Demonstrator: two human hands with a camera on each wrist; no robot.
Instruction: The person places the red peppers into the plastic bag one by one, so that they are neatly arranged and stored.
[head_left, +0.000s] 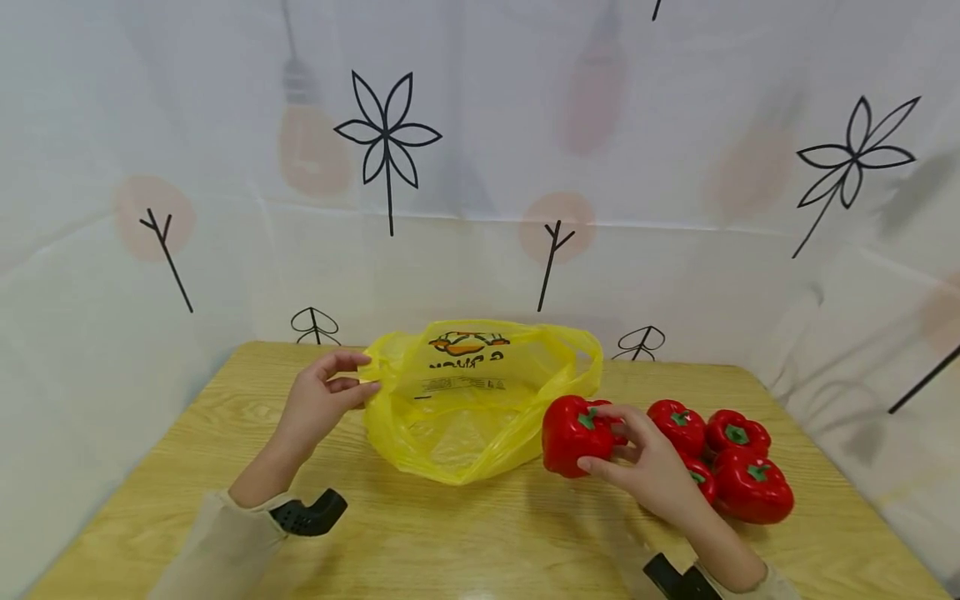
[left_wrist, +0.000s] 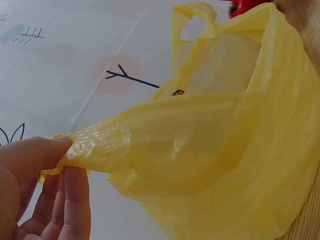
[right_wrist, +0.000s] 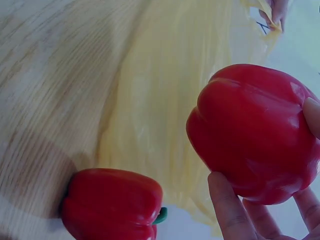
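With right hand grips a glossy red, lobed bell pepper right of centre, partly blocking a translucent yellow plastic bag mid-frame; with left hand pinches bag's left edge. Has more red peppers lower right on pale wood-grain table, one partly behind right hand.

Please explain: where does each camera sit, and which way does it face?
Head: on the head, facing forward and down at the yellow bag and held pepper; left hand, right hand and sleeves show.
Left wrist: on that wrist, facing the yellow bag; only the left hand, pinching it, shows.
Right wrist: on that wrist, facing the held pepper; the right hand and part of the left hand show.
Head and right wrist share the held pepper.
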